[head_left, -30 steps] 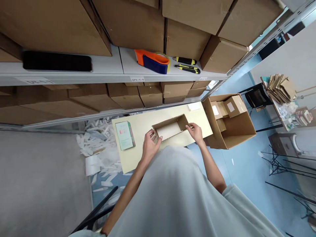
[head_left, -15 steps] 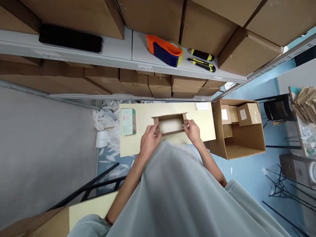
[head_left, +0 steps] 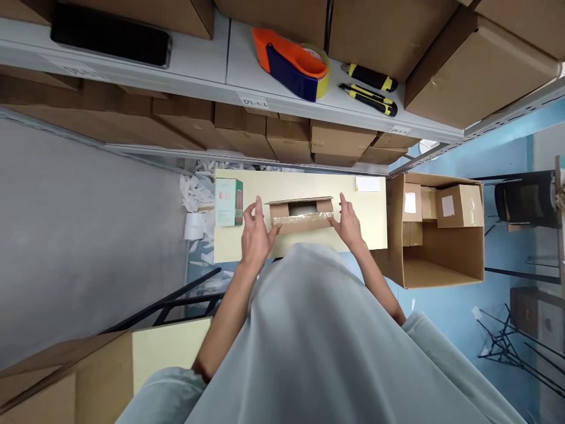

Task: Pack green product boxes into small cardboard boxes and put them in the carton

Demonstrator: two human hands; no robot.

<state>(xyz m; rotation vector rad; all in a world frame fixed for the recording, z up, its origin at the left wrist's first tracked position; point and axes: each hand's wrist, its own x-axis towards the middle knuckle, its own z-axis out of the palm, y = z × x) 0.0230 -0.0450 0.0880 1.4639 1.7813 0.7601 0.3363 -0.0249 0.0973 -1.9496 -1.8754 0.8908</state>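
Note:
A small brown cardboard box (head_left: 304, 222) sits on the pale yellow table in front of me. Clear tape runs along its near flap, which is folded inward, and a gap still shows between the flaps. My left hand (head_left: 256, 238) is beside the box's left end, fingers stretched up and apart, thumb at the near left corner. At the other end, my right hand (head_left: 348, 225) is likewise spread, its thumb at the near right corner. Neither hand is wrapped round the box.
A green and white box (head_left: 228, 202) stands at the table's (head_left: 371, 232) left end, a white label pad (head_left: 367, 184) at its back right. An open carton (head_left: 441, 271) holding small boxes is on the right. The shelf above carries a tape dispenser (head_left: 291, 65), two cutters (head_left: 369, 88) and a phone (head_left: 110, 35).
The box's near flap has come down inward, narrowing the opening and showing its taped face. Both hands have let go of the end walls and spread their fingers. The view has shifted slightly.

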